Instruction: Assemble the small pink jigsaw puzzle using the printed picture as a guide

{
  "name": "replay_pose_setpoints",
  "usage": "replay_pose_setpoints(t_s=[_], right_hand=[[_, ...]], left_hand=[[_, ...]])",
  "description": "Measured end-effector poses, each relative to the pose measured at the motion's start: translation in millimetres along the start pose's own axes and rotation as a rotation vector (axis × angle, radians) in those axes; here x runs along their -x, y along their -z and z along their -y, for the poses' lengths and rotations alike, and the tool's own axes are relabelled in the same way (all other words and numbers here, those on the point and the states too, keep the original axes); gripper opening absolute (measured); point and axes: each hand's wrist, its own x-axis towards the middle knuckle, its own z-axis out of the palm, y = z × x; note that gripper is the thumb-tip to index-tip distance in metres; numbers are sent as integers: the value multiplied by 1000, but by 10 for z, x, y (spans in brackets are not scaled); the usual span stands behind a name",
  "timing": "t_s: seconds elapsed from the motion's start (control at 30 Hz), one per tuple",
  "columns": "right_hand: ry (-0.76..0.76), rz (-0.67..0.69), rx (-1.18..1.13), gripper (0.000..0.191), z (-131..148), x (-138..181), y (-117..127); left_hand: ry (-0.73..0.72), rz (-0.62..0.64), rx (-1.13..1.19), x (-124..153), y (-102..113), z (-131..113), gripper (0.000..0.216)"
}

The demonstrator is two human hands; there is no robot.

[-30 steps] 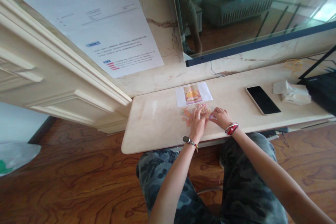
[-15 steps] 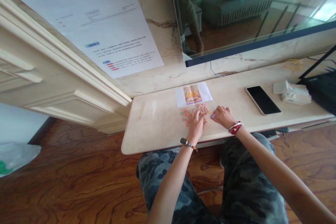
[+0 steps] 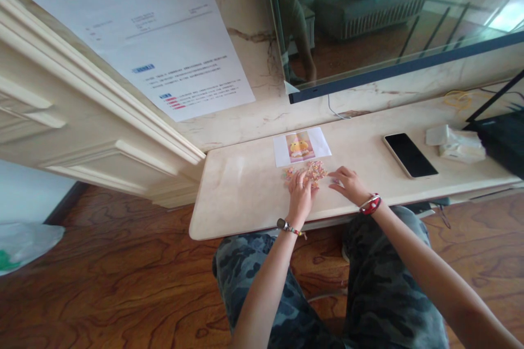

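Note:
A pile of small pink, orange and pale pieces (image 3: 315, 170), which look like puzzle pieces, lies on the cream ledge (image 3: 233, 185). My left hand (image 3: 301, 193) rests on the pile's left and front part, its fingers stretched out over the pieces and covering some of them. Just right of the pile is my right hand (image 3: 347, 185), with thumb and forefinger apart. A few purplish pieces (image 3: 337, 181) show under its fingers on the ledge. Behind the pile lies a white sheet (image 3: 281, 153) printed with a picture of a yellow plush-like figure.
To the right lie a phone (image 3: 410, 155), a pack of tissues (image 3: 458, 144) and a black router-like box (image 3: 501, 139). A television (image 3: 380, 68) hangs above the ledge. A large printed paper (image 3: 164, 38) is on the wall at the left, beside a cream door frame (image 3: 102, 84).
My right hand's fingers have spread apart, and the purplish pieces show below them. The left hand has shifted slightly left over the pile.

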Motion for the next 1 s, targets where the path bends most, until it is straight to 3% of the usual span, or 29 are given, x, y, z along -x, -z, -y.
replay_pose_setpoints(t_s=[0.07,0.23,0.47,0.8,1.0], right_hand=[[28,-1,-87,29,118,-1,-71],[-103,31,-184,26,158,-63,-191],[-146,73,-218,26,120,-144,-137],[-362,59,88,27,-312,-54,150],[-453,-13,238,30,-240,-14,91]], left_hand=[[-30,5,12,-15,14,-39,18],[-77,43,40,-42,7,-86,20],[-75,26,68,-48,7,-99,23],[58,36,-11,107,-11,90,23],[25,76,-6,124,-8,30,18]])
